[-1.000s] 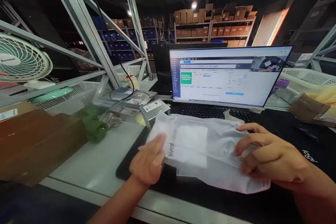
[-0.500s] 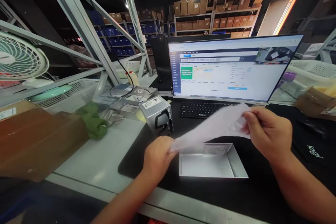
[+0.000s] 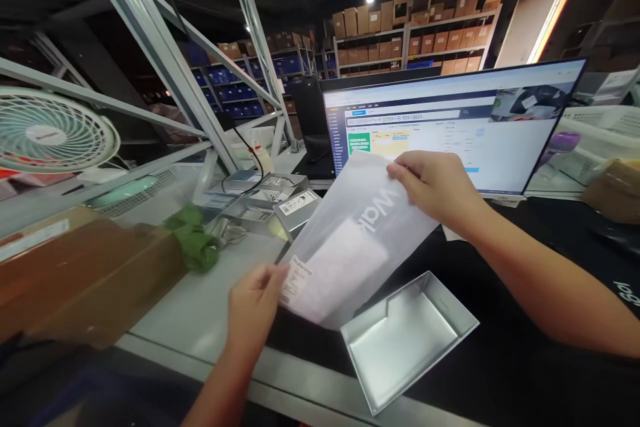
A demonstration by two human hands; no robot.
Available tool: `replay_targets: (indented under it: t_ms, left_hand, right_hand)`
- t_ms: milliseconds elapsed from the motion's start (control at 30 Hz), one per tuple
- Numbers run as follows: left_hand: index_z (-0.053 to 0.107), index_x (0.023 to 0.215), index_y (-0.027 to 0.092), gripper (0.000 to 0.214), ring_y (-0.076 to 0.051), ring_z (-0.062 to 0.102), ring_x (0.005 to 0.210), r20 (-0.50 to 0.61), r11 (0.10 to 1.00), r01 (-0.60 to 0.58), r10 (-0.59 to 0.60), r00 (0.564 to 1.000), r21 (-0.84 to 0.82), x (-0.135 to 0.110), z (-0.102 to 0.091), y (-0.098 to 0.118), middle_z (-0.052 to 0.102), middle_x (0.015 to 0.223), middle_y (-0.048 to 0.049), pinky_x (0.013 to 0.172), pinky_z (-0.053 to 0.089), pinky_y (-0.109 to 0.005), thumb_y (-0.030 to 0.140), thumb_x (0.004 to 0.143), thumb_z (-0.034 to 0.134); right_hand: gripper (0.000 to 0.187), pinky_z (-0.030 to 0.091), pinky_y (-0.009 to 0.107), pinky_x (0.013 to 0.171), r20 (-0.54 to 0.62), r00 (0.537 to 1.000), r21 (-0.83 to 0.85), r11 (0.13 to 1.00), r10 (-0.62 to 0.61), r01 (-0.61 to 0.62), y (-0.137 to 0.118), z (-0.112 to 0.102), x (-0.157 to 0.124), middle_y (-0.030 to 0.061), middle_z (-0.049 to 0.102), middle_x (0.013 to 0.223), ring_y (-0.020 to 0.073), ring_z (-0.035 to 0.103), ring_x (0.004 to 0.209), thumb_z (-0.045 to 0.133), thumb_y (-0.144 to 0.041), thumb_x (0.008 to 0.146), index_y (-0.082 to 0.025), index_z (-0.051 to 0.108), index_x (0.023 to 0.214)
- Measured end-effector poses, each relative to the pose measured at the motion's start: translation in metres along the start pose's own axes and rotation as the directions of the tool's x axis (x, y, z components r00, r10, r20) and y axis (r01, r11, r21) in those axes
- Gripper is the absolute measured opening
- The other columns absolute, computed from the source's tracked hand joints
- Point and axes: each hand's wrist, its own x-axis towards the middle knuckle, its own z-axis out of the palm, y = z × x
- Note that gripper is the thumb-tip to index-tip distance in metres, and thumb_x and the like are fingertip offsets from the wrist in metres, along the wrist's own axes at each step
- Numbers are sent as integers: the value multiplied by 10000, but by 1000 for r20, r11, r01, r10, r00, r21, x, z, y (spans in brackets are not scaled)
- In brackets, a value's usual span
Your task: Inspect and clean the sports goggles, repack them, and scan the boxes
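Observation:
A translucent white plastic bag (image 3: 345, 233) with pale lettering is stretched between my hands, above the black desk mat. My left hand (image 3: 257, 300) pinches its lower left corner, beside a small printed label. At the upper right edge, my right hand (image 3: 435, 183) grips the bag between thumb and fingers. Something pale shows through the plastic, but its kind is unclear. Below the bag, a silver open box (image 3: 407, 343) lies tilted askew on the mat, its inside bare. Partly hidden behind the bag is a silver carton (image 3: 299, 208) with a white label.
A monitor (image 3: 505, 153) stands at the back of the desk. Brown cardboard (image 3: 100, 267), a green cloth (image 3: 193, 237) and a fan (image 3: 50, 133) are on the left. Several grey trays (image 3: 273, 187) sit near the metal frame (image 3: 170, 67). A black mouse (image 3: 613, 240) lies to the right.
The bag has turned from nearly edge-on to face me, spread wider. My right hand has moved up and left, my left hand down and left. The open box now sits rotated, nearer me.

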Motion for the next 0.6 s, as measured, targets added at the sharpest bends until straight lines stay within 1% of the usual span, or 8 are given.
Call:
replay_targets:
  t_ms: [100, 167, 267, 333, 400, 467, 533, 600]
  left_hand:
    - [614, 607, 191, 387, -127, 500, 540, -59, 999, 30, -32, 998, -31, -7, -11, -8, 585, 560, 13, 523, 381, -226, 515, 816, 586]
    - [565, 576, 191, 427, -116, 449, 499, -39, 985, 119, -124, 991, -125, -9, -16, -12, 534, 519, 21, 479, 342, -223, 557, 791, 616]
    - [513, 592, 191, 538, -97, 374, 454, 107, 889, 304, -284, 953, -344, -11, -19, -19, 488, 501, 37, 431, 286, -215, 693, 714, 663]
    - [511, 620, 185, 610, -90, 365, 452, 207, 825, 388, -330, 921, -412, -12, -20, -28, 493, 513, 40, 431, 287, -210, 772, 658, 676]
    - [508, 631, 178, 633, -87, 376, 470, 248, 832, 404, -329, 911, -381, -14, -21, -40, 498, 529, 42, 450, 294, -204, 791, 675, 662]
    - [505, 633, 176, 622, -87, 391, 482, 313, 867, 399, -306, 899, -298, -18, -21, -55, 496, 529, 44, 468, 297, -202, 776, 716, 644]
    - [509, 647, 179, 598, -100, 433, 496, 438, 889, 401, -278, 855, -219, -22, -19, -69, 518, 538, 41, 483, 316, -209, 752, 697, 674]
    - [530, 689, 182, 560, -136, 514, 544, 563, 902, 397, -241, 790, -170, -26, -13, -78, 579, 592, 21, 510, 366, -227, 706, 655, 725]
  right_hand:
    - [331, 298, 256, 568, 76, 997, 25, 1000, -19, 17, -12, 11, 5, -11, 605, 608, 136, 509, 585, 523, -346, 985, -189, 610, 707]
    - [321, 256, 263, 559, 52, 998, -89, 995, -33, 38, -19, 20, 5, 3, 616, 635, 143, 508, 590, 517, -355, 995, -184, 622, 744]
    - [372, 173, 293, 562, -40, 993, -359, 929, -113, 92, -29, 34, 2, 40, 624, 653, 172, 518, 598, 437, -391, 1040, -169, 651, 831]
    - [403, 157, 300, 565, -12, 989, -418, 899, -148, 129, -34, 42, 1, 56, 647, 678, 184, 541, 608, 394, -398, 1060, -163, 657, 864]
    - [361, 193, 287, 562, 97, 985, -330, 929, -141, 165, -36, 49, 1, 53, 679, 732, 185, 573, 645, 415, -379, 1057, -171, 665, 901]
    - [306, 254, 270, 577, 215, 966, -191, 964, -143, 186, -34, 59, 2, 49, 704, 803, 188, 608, 710, 447, -353, 1047, -178, 670, 934]
    - [279, 314, 264, 617, 316, 931, -91, 971, -183, 222, -28, 72, 3, 52, 719, 867, 196, 635, 782, 458, -330, 1045, -178, 678, 963]
    - [239, 355, 264, 656, 398, 891, -51, 964, -219, 260, -19, 89, 2, 49, 729, 908, 203, 653, 824, 496, -315, 1031, -183, 689, 981]
